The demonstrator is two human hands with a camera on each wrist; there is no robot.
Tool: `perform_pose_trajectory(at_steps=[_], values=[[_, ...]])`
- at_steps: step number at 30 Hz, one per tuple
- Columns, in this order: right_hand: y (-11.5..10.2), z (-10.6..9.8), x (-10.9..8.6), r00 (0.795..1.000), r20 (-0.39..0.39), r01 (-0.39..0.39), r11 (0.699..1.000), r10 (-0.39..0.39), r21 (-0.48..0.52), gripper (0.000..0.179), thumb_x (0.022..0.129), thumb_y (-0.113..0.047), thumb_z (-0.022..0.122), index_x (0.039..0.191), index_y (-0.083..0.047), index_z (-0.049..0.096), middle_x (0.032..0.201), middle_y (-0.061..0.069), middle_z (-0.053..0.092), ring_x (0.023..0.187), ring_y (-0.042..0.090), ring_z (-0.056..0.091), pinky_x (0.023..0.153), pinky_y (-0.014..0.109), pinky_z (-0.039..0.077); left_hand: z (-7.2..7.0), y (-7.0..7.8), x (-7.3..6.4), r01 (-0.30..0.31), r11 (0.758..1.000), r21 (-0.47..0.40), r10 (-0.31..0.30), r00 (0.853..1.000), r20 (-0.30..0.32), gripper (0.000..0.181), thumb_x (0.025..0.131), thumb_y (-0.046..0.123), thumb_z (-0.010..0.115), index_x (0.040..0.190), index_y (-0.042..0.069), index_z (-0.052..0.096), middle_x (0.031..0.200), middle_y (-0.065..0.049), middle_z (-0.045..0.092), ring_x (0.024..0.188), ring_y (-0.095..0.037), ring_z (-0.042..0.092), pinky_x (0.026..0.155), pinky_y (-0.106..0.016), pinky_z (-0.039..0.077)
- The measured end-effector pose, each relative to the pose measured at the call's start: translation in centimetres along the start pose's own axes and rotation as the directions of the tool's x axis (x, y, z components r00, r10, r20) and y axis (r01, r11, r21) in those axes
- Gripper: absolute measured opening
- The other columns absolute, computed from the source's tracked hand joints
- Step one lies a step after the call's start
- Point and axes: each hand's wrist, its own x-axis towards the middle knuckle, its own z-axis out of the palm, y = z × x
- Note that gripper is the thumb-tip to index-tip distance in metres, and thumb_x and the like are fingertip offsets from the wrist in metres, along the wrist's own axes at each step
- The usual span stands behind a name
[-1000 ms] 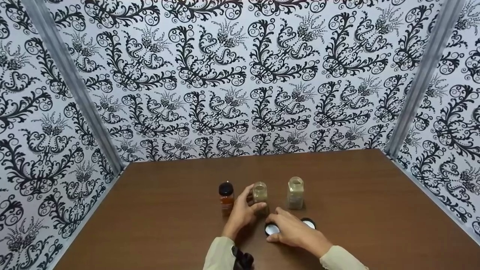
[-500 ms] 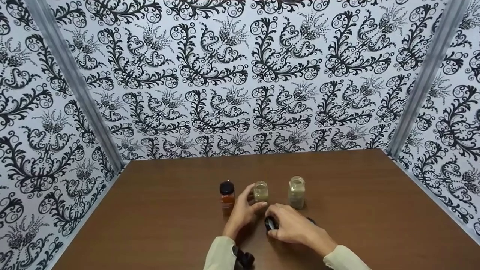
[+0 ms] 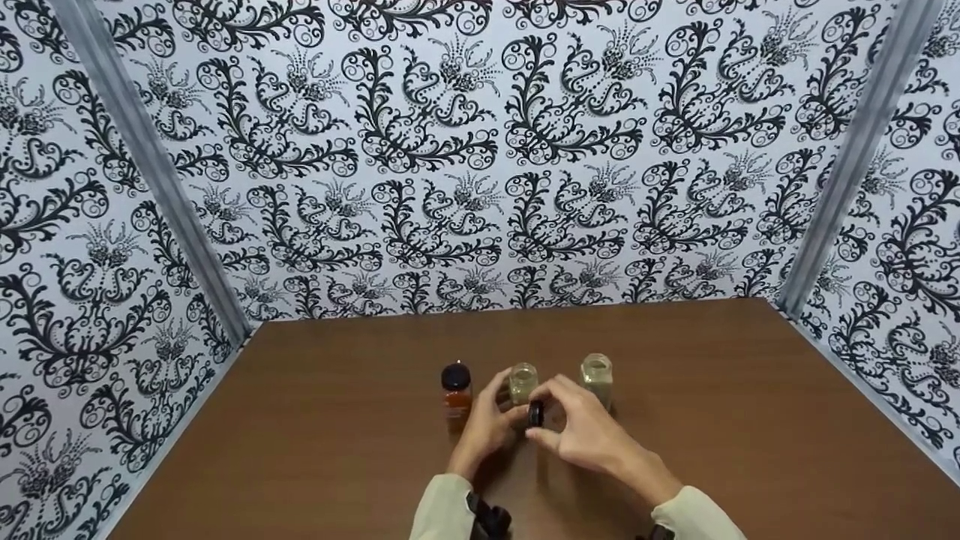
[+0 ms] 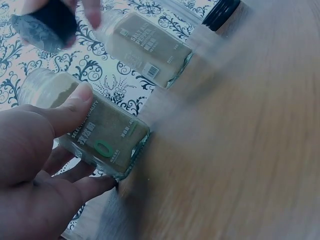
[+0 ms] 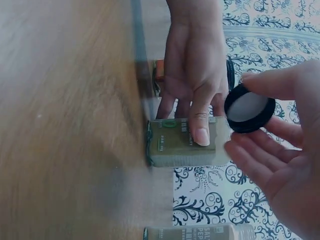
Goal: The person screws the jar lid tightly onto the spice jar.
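Note:
My left hand [image 3: 486,424] grips a clear glass spice jar [image 4: 107,125] of tan-green powder, thumb across its label and fingers behind. The jar's mouth is uncovered, and it stands upright on the table in the head view. Between thumb and fingers of my right hand [image 3: 592,435] is a black screw cap [image 5: 249,107], raised on edge just in front of that jar's neck. A pale liner shows inside the cap in the right wrist view. Another uncapped jar [image 4: 147,47], labelled salt and pepper, stands to the right, partly behind my right hand in the head view.
A jar of orange-red spice [image 3: 455,397] with a black lid stands just left of my left hand. A second black cap [image 4: 222,14] lies on the brown table [image 3: 337,420]. Patterned walls [image 3: 450,150] enclose the table's back and sides.
My right hand has lifted the cap from the table and brought it up toward the held jar, turning it from liner-up onto its edge. The left hand keeps its grip in place.

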Motion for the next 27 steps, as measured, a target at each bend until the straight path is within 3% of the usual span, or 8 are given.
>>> perform_pose_trajectory(at_steps=[6,13,18,22,27], values=[[-0.1,0.0,0.7,0.994,-0.101,0.052,0.997,-0.045,0.063,0.04,0.08,-0.017,0.083,0.118,-0.012,0.07,0.108,0.001,0.069,0.095,0.013,0.065,0.086,0.035,0.057,-0.1,0.1,0.1,-0.006,1.0,0.007,0.006,1.0,0.006,0.057,0.09,-0.005,0.068,0.143,0.005,0.05,0.132,-0.027,0.061,0.126,-0.042,0.059,0.103,-0.049,0.052],[0.0,0.4,1.2,0.988,-0.152,-0.007,0.99,0.028,0.138,0.038,0.082,-0.02,0.083,0.116,-0.009,0.071,0.108,-0.002,0.071,0.096,0.015,0.067,0.085,0.029,0.058,0.0,-0.1,0.1,-0.012,1.0,-0.01,0.012,1.0,0.007,0.055,0.091,-0.004,0.067,0.142,0.006,0.051,0.134,-0.025,0.06,0.127,-0.04,0.058,0.104,-0.047,0.052],[0.0,0.5,1.6,0.977,-0.196,-0.059,0.986,0.089,0.155,0.038,0.082,-0.022,0.083,0.117,-0.012,0.071,0.113,-0.004,0.072,0.108,0.017,0.066,0.095,0.038,0.054,0.0,-0.2,0.1,-0.015,1.0,0.002,0.015,1.0,0.001,0.054,0.092,0.001,0.069,0.142,0.004,0.05,0.132,-0.027,0.061,0.125,-0.04,0.06,0.104,-0.045,0.052],[0.2,0.6,2.0,0.965,-0.23,-0.078,0.974,0.127,0.212,0.046,0.085,-0.017,0.08,0.129,-0.018,0.066,0.124,-0.004,0.07,0.117,0.02,0.062,0.107,0.05,0.047,0.0,0.0,0.0,0.002,1.0,0.009,-0.002,1.0,-0.001,0.058,0.091,0.006,0.072,0.144,0.006,0.049,0.134,-0.026,0.06,0.125,-0.039,0.06,0.104,-0.047,0.052],[0.5,1.1,2.6,0.954,-0.249,-0.103,0.961,0.169,0.255,0.048,0.089,-0.017,0.075,0.136,-0.023,0.064,0.128,-0.003,0.069,0.121,0.021,0.06,0.109,0.049,0.045,0.2,0.0,-0.1,0.027,1.0,0.004,-0.027,1.0,-0.001,0.057,0.091,0.008,0.072,0.144,0.011,0.05,0.137,-0.022,0.059,0.127,-0.037,0.059,0.104,-0.048,0.051]])
